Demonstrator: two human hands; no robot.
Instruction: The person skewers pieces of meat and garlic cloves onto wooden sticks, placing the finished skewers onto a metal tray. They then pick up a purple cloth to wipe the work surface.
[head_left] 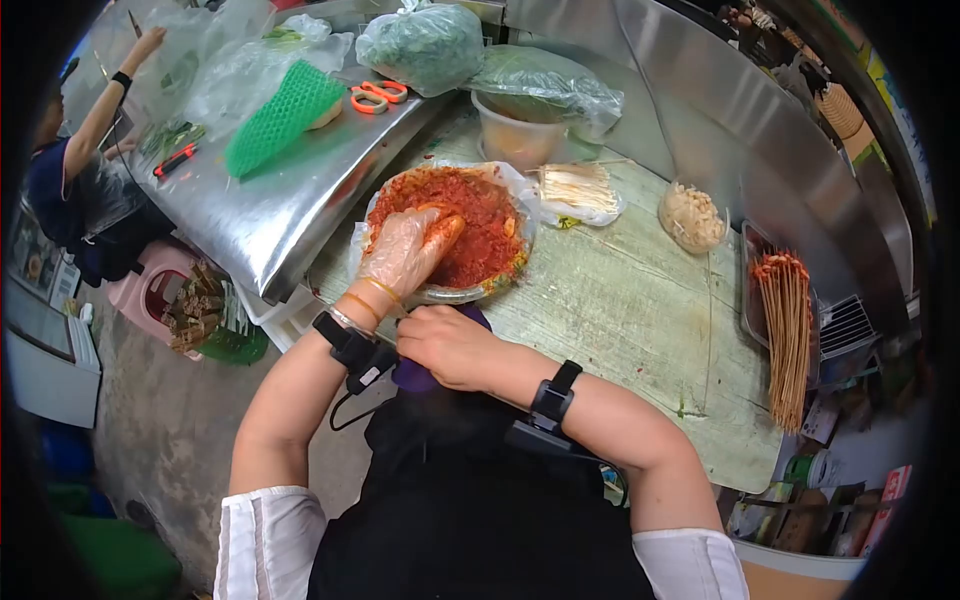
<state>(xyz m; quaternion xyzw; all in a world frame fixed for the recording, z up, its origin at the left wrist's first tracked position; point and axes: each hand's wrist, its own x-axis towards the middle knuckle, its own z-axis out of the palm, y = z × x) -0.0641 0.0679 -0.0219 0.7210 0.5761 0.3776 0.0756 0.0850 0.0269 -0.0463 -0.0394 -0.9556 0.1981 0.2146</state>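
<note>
My left hand (405, 250), in a clear plastic glove smeared orange-red, is in a bowl of chunky red paste (485, 240). Its fingers are curled together in the paste, and whatever they grip is coated or hidden. Clear plastic lines the bowl's rim (358, 250). My right hand (445, 345) is closed just in front of the bowl, close to my left wrist. I cannot make out what is in its fingers. Something purple (412, 376) shows beneath it. Enoki mushrooms (578, 188) lie on plastic just right of the bowl.
A tub of pale pieces (693, 216) sits farther right. Skewers with red ends (783, 330) fill a tray at the right edge. Bagged greens (420, 45) and a plastic bucket (515, 135) stand behind. Scissors (378, 97) lie on the steel counter (270, 215). Another person (85, 170) works at left.
</note>
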